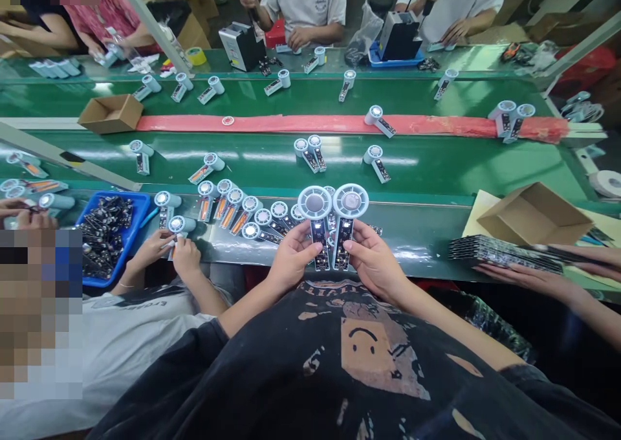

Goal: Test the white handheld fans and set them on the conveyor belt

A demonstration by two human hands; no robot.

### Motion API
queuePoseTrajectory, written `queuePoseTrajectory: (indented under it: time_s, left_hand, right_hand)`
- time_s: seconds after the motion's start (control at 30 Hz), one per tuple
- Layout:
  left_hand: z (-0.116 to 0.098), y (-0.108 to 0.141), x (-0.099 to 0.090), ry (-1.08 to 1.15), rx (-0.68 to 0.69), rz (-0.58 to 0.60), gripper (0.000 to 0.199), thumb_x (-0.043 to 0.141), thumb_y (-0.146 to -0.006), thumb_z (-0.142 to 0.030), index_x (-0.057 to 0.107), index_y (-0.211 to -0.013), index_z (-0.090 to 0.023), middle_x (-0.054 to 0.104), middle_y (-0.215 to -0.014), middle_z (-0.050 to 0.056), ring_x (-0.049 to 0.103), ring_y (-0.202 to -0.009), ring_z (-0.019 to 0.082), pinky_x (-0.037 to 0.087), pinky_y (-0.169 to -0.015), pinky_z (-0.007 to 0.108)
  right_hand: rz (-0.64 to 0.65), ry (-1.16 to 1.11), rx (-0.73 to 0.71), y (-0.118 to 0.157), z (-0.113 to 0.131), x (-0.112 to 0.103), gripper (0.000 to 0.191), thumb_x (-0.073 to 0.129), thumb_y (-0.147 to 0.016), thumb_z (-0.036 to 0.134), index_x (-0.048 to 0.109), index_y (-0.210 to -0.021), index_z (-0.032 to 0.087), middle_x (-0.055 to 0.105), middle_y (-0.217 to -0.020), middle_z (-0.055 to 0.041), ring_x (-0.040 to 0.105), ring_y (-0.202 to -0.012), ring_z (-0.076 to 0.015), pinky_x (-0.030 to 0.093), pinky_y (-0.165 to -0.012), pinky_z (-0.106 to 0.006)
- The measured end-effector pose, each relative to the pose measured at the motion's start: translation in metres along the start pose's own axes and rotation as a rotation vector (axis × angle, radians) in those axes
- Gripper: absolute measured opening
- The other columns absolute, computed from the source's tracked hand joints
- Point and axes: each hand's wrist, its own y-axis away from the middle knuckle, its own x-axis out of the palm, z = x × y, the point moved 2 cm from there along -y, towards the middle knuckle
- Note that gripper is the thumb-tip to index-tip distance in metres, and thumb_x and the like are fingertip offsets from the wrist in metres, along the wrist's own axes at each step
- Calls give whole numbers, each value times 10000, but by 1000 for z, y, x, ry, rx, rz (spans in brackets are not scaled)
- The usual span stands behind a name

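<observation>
Upright before my chest are two light-blue handheld fans, side by side with their round heads nearly touching. My left hand [294,256] grips the left fan [315,202] by its handle, thumb on the exposed black circuit board. The right fan [350,200] is in my right hand [374,259], thumb likewise on its board. Behind them, more fans [263,217] lie on the bench [228,249], some showing orange strips in their handles. Part of this group is hidden by the fans I hold.
A co-worker's hands [180,253] work on a fan at left, beside a blue tray [118,277] of small boards. Green belts [252,162] carry scattered fans. At right, a person's hand [533,278] touches stacked circuit boards [499,253] near a cardboard box [533,213].
</observation>
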Motion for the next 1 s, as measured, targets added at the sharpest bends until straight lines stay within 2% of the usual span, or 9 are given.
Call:
queuePoseTrajectory:
  time_s: [0.13,0.23,0.37,0.53,0.73,0.83,1.0]
  left_hand:
    - [11,1,17,-18,-15,-33,629,962,-604,-342,694,-1157,-208,753,-1226,100,726,-1071,269,522,-1044,462]
    - [21,4,30,-37,-36,-57,611,961,-598,-358,709,-1132,-201,768,-1183,98,721,-1088,284,500,-1065,472]
    - [33,7,49,-44,-44,-52,586,951,-611,-358,729,-1135,-219,782,-1140,83,705,-1127,301,482,-1080,477]
    - [47,13,70,-6,-75,-12,609,955,-611,-366,731,-1166,-254,772,-1200,69,711,-1124,280,493,-1076,460]
    - [57,19,83,-43,-96,11,593,925,-657,-377,717,-1196,-248,749,-1244,84,690,-1163,300,472,-1094,486]
    - [58,23,87,-57,-101,-1,614,931,-641,-392,714,-1196,-242,767,-1187,79,699,-1135,300,496,-1057,466]
    - [59,28,91,-55,-76,-55,577,947,-603,-410,729,-1108,-236,779,-1146,69,713,-1091,284,511,-1032,450]
  right_hand:
    - [-38,8,-6,6,9,-16,536,920,-609,281,678,-1088,294,706,-1110,-10,672,-986,-207,539,-1011,-434]
    - [-67,26,0,13,14,-29,526,918,-602,265,674,-1067,291,705,-1082,-5,679,-978,-208,535,-1018,-433]
    - [-74,9,-3,23,22,-47,534,918,-605,281,674,-1081,285,714,-1120,-22,674,-1041,-231,521,-1048,-453]
    - [-60,-44,28,35,27,-68,557,923,-617,300,664,-1110,304,713,-1168,-11,670,-1049,-222,515,-1061,-460]
    - [-45,-53,31,46,26,-85,530,905,-649,325,664,-1121,309,692,-1192,-19,665,-1045,-230,541,-1005,-463]
    - [-34,-66,55,49,27,-87,539,902,-649,313,663,-1132,306,681,-1220,-27,660,-1068,-236,548,-991,-464]
    - [-35,-69,54,52,26,-88,541,912,-625,308,665,-1106,301,699,-1158,-22,665,-1025,-227,552,-983,-455]
